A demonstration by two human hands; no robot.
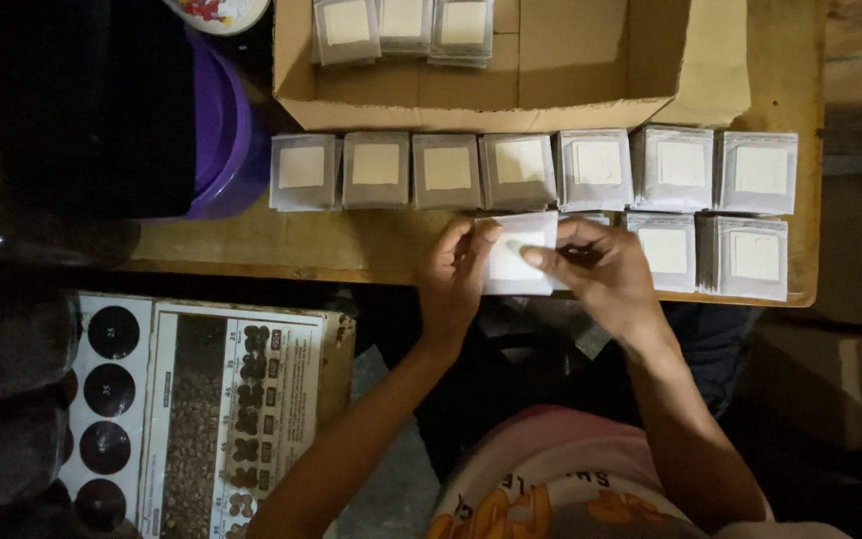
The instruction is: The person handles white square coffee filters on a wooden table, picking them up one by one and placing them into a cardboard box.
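While both hands, left hand (pixel 454 271) and right hand (pixel 599 268), pinch one white packet (pixel 516 252) at the table (pixel 251 245) edge, it seems ready to join the packet row (pixel 531 170), squarely aligned.

- We see a dim scene, lit mostly from above and somewhat to the right, with the brightest patch falling on the wooden table (pixel 251 245) and the rows of white packets (pixel 591 168).
- The cardboard box (pixel 591 70) throws a soft shadow across its own inner floor.
- The upper left corner sinks into near black, and we make out little detail there.
- The left hand (pixel 454 271) and right hand (pixel 599 268) look slightly soft, as does the packet (pixel 514 252) between them.
- Grain and smearing show in the dark lower areas.
- We find no strong glare; the packet faces are pale but not blown out.
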